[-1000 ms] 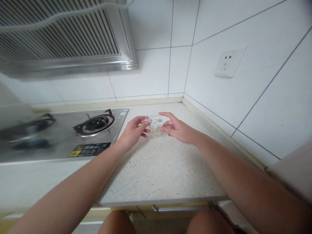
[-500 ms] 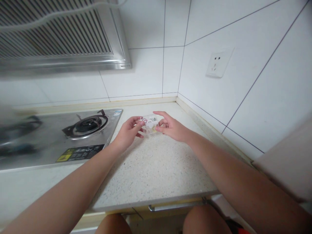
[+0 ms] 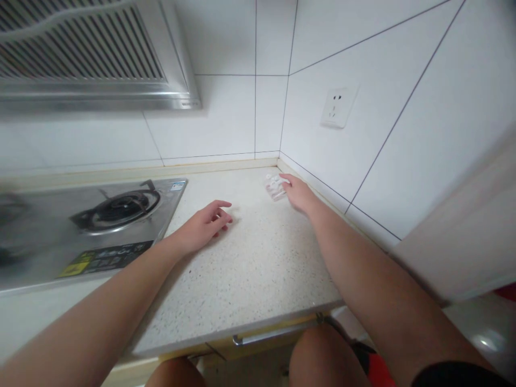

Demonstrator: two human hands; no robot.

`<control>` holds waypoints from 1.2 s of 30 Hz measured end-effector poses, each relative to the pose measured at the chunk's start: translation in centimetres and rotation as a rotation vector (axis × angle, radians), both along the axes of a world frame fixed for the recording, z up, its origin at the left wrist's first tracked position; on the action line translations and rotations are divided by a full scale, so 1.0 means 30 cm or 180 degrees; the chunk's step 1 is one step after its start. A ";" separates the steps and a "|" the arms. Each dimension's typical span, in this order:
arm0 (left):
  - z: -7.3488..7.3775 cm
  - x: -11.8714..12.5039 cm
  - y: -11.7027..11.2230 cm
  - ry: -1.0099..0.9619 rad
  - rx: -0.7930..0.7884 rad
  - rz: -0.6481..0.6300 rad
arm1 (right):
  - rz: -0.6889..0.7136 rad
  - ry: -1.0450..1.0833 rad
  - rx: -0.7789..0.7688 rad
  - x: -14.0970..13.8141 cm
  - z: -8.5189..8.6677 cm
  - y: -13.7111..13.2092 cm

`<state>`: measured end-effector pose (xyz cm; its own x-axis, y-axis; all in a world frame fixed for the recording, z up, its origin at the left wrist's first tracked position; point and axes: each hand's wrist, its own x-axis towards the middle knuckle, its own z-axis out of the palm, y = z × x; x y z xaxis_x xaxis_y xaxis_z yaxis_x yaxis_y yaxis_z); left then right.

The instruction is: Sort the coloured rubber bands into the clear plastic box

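Note:
A small clear plastic box (image 3: 274, 188) with little items inside is near the back corner of the speckled countertop (image 3: 242, 269). My right hand (image 3: 297, 192) grips its right side, fingers and thumb closed on the edge. The items in the box are too small and blurred to name. My left hand (image 3: 209, 223) hovers over or rests on the counter left of the box, fingers loosely curled and apart, holding nothing.
A steel gas hob (image 3: 124, 207) with a burner lies to the left, under a range hood (image 3: 100, 54). White tiled walls meet behind the box. A socket (image 3: 338, 107) is on the right wall. A drawer handle (image 3: 278, 333) runs below the counter's front edge.
Both hands were on the box at mid-counter. The left has let go, and the right has carried the box back and right toward the corner. The camera view has shifted somewhat.

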<state>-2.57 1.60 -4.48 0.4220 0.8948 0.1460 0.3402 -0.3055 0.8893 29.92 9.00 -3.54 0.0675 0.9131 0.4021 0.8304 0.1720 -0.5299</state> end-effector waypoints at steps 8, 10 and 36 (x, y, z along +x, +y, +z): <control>0.020 -0.001 -0.007 0.0515 0.0217 -0.0051 | -0.0767 -0.0433 -0.0615 0.029 -0.031 0.016; 0.024 -0.001 -0.009 0.0645 0.0309 -0.0070 | -0.0899 -0.0561 -0.0708 0.031 -0.026 0.011; 0.030 -0.007 -0.010 0.1201 0.0793 -0.0596 | 0.0161 -0.1770 -0.0762 -0.128 -0.046 -0.080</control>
<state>-2.78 1.29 -3.58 0.6370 0.7558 0.1519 0.5436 -0.5801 0.6066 26.09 6.61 -4.93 -0.1397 0.9791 0.1475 0.9878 0.1481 -0.0478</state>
